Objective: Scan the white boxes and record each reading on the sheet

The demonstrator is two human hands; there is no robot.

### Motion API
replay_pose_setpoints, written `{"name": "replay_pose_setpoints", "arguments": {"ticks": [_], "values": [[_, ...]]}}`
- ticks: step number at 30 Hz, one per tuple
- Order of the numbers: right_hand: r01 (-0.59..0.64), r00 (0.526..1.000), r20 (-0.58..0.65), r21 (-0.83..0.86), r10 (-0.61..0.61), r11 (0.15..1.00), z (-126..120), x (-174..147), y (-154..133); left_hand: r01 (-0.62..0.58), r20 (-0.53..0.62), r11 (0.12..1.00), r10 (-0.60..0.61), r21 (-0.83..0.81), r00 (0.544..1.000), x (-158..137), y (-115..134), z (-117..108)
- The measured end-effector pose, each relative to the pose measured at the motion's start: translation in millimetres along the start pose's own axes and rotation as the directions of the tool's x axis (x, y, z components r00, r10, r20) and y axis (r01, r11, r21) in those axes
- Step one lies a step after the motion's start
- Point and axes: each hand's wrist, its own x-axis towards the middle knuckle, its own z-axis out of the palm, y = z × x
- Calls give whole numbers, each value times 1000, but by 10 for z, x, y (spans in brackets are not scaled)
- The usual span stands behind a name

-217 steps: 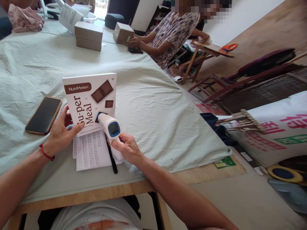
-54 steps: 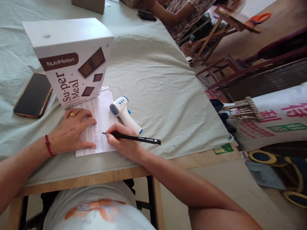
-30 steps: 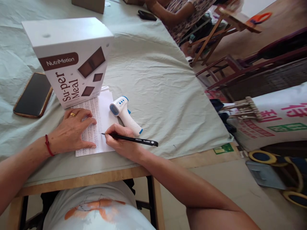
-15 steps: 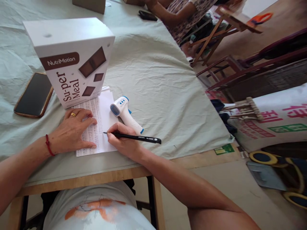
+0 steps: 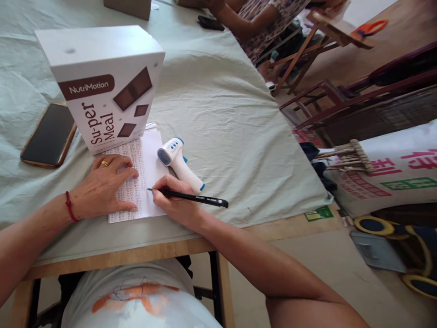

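Observation:
My right hand [image 5: 177, 197] grips a black pen [image 5: 201, 198], its tip touching the white paper [image 5: 152, 157]. Columns of small handwriting fill the paper's left part. Across that written side lies my left hand [image 5: 107, 187], fingers spread, a gold ring on one finger and a red cord at the wrist. Just beyond my right hand rests a white and blue infrared thermometer [image 5: 179, 164]. A white NutriMotion box [image 5: 99, 91] stands upright at the paper's far edge, hiding part of it.
Left of the box lies a dark phone [image 5: 49, 134] on the pale green tablecloth [image 5: 218, 136]. Another person [image 5: 252, 27] sits at the far side, near a second phone [image 5: 210, 23]. Beyond the table's right edge are a wooden chair [image 5: 327, 105] and a printed sack [image 5: 392, 173].
The pen's back end has swung slightly left and down in my right hand. My left hand stays in place on the paper.

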Motion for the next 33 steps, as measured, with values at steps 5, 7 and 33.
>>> {"name": "replay_pose_setpoints", "arguments": {"ticks": [5, 7, 33], "values": [[54, 998, -11, 4, -54, 999, -11, 7, -12, 6, -3, 1000, -6, 9, 1000, 1, -6, 6], [78, 997, -11, -4, -78, 997, -18, 8, -10, 6, -7, 1000, -6, 6, 1000, 1, -6, 10], [505, 816, 75, -572, -573, 646, -172, 125, 141, 64, -763, 997, -14, 36, 646, -61, -119, -217]]}}
